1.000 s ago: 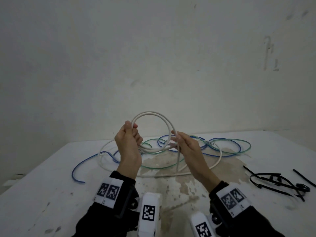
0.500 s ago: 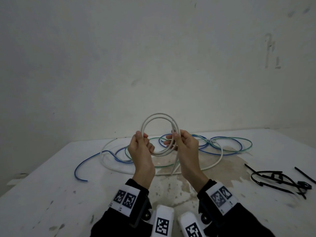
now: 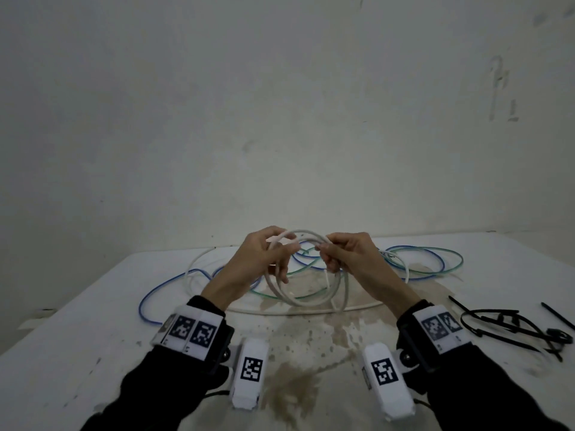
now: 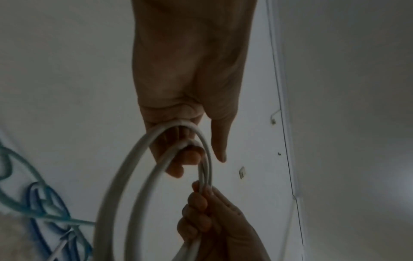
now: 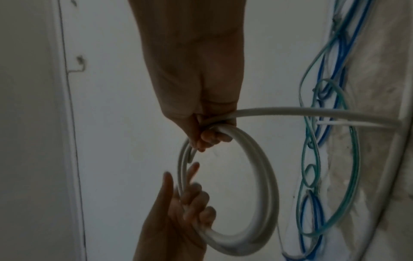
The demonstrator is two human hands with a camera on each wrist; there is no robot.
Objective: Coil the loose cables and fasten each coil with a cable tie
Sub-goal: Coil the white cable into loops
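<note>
White cable point(image 3: 306, 301): smooth plastic sheath, slight sheen, round section. Blue cable point(image 3: 161, 286) and green cable point(image 3: 448, 253): thinner, smooth plastic jacket, green one half translucent. Cable ties point(image 3: 510, 328): black plastic, matt, flat strips. Counter point(image 3: 77, 353): white painted surface, matt, scuffed, paint worn to brownish bare patches at middle. Wall point(image 3: 280, 119): matt plaster, uneven, marked. Sleeves point(image 3: 174, 396): black cloth. Wrist bands point(image 3: 189, 332): white, printed black markers.

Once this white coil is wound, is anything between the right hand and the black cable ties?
Nothing visible. The cable ties lie on bare table to the right of the right hand, which grips the white coil; the blue cable and green cable lie farther back.
</note>
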